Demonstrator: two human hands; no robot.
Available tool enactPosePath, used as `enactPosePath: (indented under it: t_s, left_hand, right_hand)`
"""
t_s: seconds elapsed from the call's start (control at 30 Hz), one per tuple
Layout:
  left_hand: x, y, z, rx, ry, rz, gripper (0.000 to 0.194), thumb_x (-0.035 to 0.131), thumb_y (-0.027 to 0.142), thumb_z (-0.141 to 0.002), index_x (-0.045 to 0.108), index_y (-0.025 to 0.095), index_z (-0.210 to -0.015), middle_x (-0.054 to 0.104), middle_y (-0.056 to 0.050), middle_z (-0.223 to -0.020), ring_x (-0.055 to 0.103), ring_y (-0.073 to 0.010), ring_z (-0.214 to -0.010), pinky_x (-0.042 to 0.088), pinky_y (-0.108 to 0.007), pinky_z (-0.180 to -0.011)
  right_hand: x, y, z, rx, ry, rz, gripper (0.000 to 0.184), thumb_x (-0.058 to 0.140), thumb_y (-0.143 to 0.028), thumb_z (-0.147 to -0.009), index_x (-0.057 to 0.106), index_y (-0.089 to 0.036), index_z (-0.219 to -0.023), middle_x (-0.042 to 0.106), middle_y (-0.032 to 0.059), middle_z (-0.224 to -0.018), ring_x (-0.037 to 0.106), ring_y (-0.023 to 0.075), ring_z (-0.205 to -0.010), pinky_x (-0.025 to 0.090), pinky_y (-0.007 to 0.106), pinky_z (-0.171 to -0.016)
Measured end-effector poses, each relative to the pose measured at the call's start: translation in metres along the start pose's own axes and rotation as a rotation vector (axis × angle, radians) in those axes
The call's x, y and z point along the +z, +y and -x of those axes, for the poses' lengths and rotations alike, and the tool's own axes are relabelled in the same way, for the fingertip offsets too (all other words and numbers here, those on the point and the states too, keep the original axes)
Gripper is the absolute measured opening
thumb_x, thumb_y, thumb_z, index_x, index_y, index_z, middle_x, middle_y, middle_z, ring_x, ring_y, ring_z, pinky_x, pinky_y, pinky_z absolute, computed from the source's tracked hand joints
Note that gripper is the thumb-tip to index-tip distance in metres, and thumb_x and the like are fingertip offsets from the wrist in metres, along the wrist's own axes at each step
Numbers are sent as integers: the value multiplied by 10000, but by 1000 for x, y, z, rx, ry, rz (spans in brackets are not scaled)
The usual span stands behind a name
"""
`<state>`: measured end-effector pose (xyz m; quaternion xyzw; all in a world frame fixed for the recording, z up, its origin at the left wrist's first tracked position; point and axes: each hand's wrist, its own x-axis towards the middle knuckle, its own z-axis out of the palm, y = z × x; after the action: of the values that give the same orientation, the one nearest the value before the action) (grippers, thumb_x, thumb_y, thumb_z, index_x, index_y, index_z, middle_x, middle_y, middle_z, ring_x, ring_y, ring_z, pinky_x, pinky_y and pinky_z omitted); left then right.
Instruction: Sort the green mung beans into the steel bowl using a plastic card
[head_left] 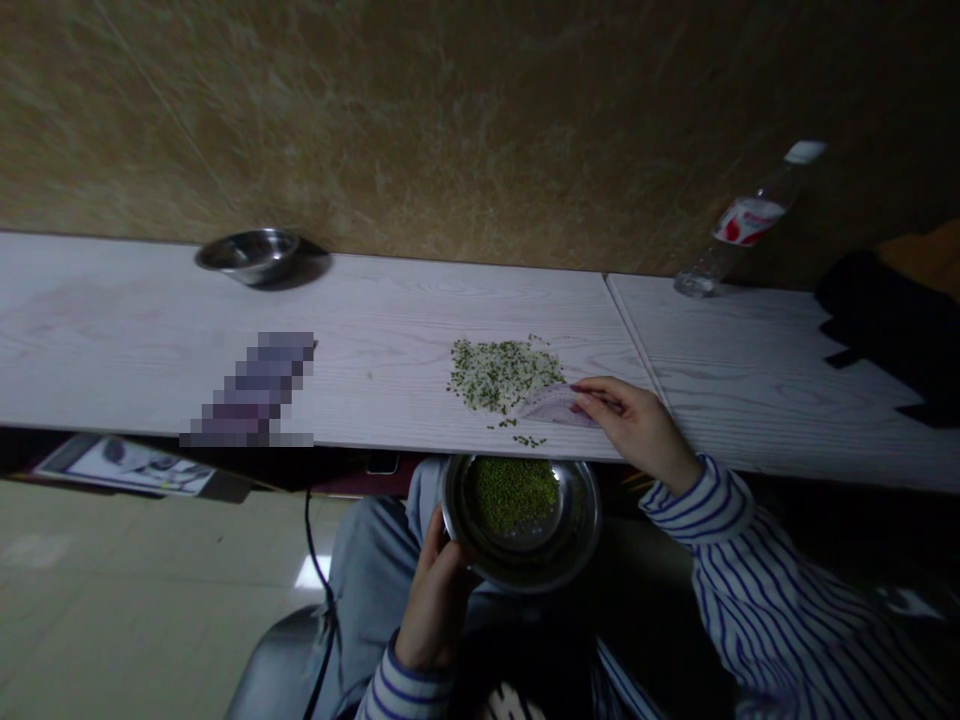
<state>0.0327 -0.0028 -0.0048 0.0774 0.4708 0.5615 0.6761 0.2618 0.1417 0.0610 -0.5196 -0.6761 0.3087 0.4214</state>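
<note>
My left hand [435,590] at the lower middle of the frame grips the near rim of the round steel bowl of green beans [521,520], fingers curled shut on it, the bowl held just under the front edge of the pale wood-grain surface [390,340]. My right hand [637,425] rests on that surface, its fingers pinched narrow on a small thin pale card [551,405] laid flat against the right side of the scattered pile of green and white grains [502,375]. To do this well, I judge I should keep the card's edge pressed flat to the wood and the bowl's rim tight beneath the lip, since a few stray beans [529,440] already lie right by the edge above the bowl. Open room stretches left of the pile across bare wood to a blurred-out patch [255,395]; an empty steel bowl [251,255] sits far back at the upper left against the wall. A seam runs just right of my right hand, and a clear plastic bottle with a red label [742,220] stands well apart at the upper right.
</note>
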Motion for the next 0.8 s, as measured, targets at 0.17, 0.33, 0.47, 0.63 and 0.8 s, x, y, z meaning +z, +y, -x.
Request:
enactPosePath:
  t_s: [0.17,0.33,0.47,0.63,0.8]
  left_hand:
    - [1,0,1,0,2,1,696,710,193,-698,571,257,-1378,730,-54,-1110,626,-174,-806,520,-338,-831]
    - [-1,-1,-1,6,-9,-1,710,712,218,-693,564,252,-1386,720,-75,-1143,653,-239,-944,525,-369,-849]
    - [-3,-2,-3,-18,-11,-8,708,697,218,-703,556,278,-1393,716,-65,-1154,649,-224,-917,520,-360,-846]
    - [-3,-2,-3,-6,-14,-9,688,690,192,-698,578,279,-1371,728,-38,-1036,599,-164,-744,521,-348,-818]
    - [-1,1,-2,-11,-8,-4,710,684,181,-676,579,267,-1373,723,-40,-1040,593,-171,-772,515,-339,-811]
  right_hand:
    - [7,-8,1,-10,-43,12,225,638,-349,-858,721,-191,-994,789,75,-864,757,234,-819,614,392,-786]
    - [3,-13,3,-21,-58,15,222,640,-346,-861,726,-190,-993,790,68,-860,757,225,-815,614,375,-785]
    - [1,-12,5,-1,-47,28,220,643,-348,-858,727,-189,-984,788,69,-849,755,227,-812,612,371,-774]
    - [3,-8,4,11,-45,26,228,649,-366,-855,726,-192,-979,786,70,-863,754,231,-809,613,374,-765]
    - [4,-5,0,4,-13,4,243,656,-383,-853,724,-187,-979,780,74,-870,753,231,-815,616,381,-790]
